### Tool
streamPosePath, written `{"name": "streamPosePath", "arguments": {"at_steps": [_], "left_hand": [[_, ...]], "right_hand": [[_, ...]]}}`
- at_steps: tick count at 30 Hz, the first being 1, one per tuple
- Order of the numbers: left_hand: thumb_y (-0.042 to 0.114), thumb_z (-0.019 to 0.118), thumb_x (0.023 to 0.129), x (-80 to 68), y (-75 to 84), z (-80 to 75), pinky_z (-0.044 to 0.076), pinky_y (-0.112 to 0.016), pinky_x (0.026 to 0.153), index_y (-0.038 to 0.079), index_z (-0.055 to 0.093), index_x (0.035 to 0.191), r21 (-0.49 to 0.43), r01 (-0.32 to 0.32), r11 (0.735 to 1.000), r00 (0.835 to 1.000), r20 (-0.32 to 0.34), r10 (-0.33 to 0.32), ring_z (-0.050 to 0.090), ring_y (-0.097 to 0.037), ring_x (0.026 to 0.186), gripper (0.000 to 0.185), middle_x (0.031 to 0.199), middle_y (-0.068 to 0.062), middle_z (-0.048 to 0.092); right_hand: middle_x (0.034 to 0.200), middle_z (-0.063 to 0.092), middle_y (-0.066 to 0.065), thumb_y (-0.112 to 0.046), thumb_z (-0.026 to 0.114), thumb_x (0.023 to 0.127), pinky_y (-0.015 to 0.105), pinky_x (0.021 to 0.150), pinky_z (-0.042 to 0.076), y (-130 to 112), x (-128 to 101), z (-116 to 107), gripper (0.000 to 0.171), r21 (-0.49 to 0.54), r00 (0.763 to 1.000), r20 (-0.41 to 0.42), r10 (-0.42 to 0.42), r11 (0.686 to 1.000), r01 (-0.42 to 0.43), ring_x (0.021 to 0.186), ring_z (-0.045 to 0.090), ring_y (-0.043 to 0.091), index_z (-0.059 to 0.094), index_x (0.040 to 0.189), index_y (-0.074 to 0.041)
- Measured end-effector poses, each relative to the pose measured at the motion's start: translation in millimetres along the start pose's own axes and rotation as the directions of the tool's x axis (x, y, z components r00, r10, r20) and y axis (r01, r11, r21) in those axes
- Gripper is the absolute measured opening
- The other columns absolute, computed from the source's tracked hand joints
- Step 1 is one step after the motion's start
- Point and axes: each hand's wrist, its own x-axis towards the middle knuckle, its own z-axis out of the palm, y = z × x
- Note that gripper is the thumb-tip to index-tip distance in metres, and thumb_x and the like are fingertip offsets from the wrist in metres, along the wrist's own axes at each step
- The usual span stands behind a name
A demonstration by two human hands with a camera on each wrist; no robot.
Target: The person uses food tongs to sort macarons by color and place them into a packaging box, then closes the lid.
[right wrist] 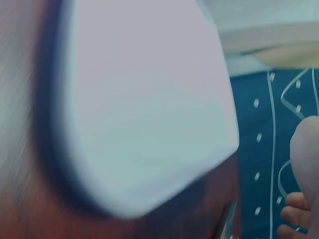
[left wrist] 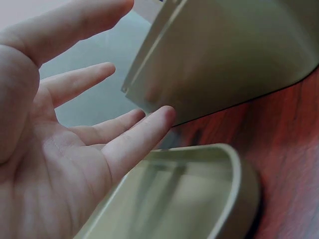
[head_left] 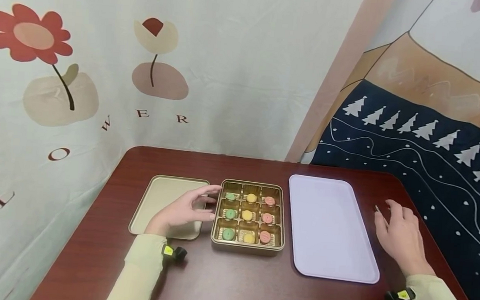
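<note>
A gold tin point(head_left: 246, 249) stands mid-table, its insert divided into compartments in three columns. Green discs point(head_left: 228, 234) lie in the left column, yellow discs point(head_left: 246, 215) in the middle one and pink-red discs point(head_left: 265, 237) in the right one. My left hand point(head_left: 183, 209) is at the tin's left side, fingers extended and thumb apart; whether the fingertips touch the wall, I cannot tell. Below that hand lies a shallow gold lid point(head_left: 150, 216), rim upward. My right hand point(head_left: 401, 235) is at the table's right side, fingers loosely bent. By its thumb tip is a small dark striped thing point(head_left: 377, 208), kind unclear.
A pale lilac tray point(head_left: 326, 226) lies between the tin and my right hand. The dark red table point(head_left: 222, 288) ends at a white curtain point(head_left: 246, 66) with printed flowers behind, and at a dark blue cloth point(head_left: 438, 178) with white trees on the right.
</note>
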Motion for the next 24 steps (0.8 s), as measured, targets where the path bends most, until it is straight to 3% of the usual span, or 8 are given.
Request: {"name": "streamPosePath", "arguments": {"at_steps": [4,11,18,24], "left_hand": [[0.004,0.082,0.09,-3.4,4.2,-7.6,0.056,-0.039,0.108,0.005,0.039,0.16,-0.001,-0.003,1.0,0.999,-0.035,0.003,0.041,-0.051,0.145,0.082,0.164,-0.022,0.038],[0.002,0.08,0.091,-15.9,12.6,-27.0,0.054,-0.053,0.111,0.005,0.041,0.159,0.069,-0.016,0.997,0.998,-0.066,0.021,0.045,-0.053,0.141,0.078,0.164,-0.023,0.038],[0.005,0.08,0.092,-41.5,9.5,-53.1,0.058,-0.028,0.104,0.001,0.04,0.159,0.112,0.013,0.994,0.993,-0.119,0.001,0.041,-0.052,0.143,0.078,0.164,-0.026,0.036],[0.012,0.082,0.092,-66.3,12.4,-74.2,0.058,-0.027,0.103,0.003,0.044,0.157,0.225,0.066,0.972,0.983,-0.184,-0.024,0.043,-0.048,0.143,0.076,0.161,-0.021,0.041]], "right_hand": [[0.137,0.048,0.037,-0.022,0.058,0.105,0.076,0.091,0.047,-28,10,0,0.053,0.07,0.997,-0.028,-0.066,0.995,0.068,0.122,0.043,0.053,0.045,0.149,0.004],[0.131,0.056,0.031,-0.018,0.064,0.102,0.069,0.094,0.046,-81,26,13,0.05,0.181,0.973,-0.072,-0.218,0.957,0.228,0.12,0.051,0.048,0.049,0.146,0.002],[0.131,0.059,0.026,-0.021,0.065,0.103,0.064,0.1,0.05,-138,37,33,0.054,0.268,0.942,0.0,-0.335,0.908,0.322,0.121,0.056,0.043,0.048,0.151,-0.003],[0.129,0.061,0.02,-0.026,0.065,0.104,0.056,0.101,0.053,-193,40,46,0.054,0.353,0.903,0.046,-0.428,0.852,0.386,0.121,0.059,0.037,0.049,0.151,-0.006]]}}
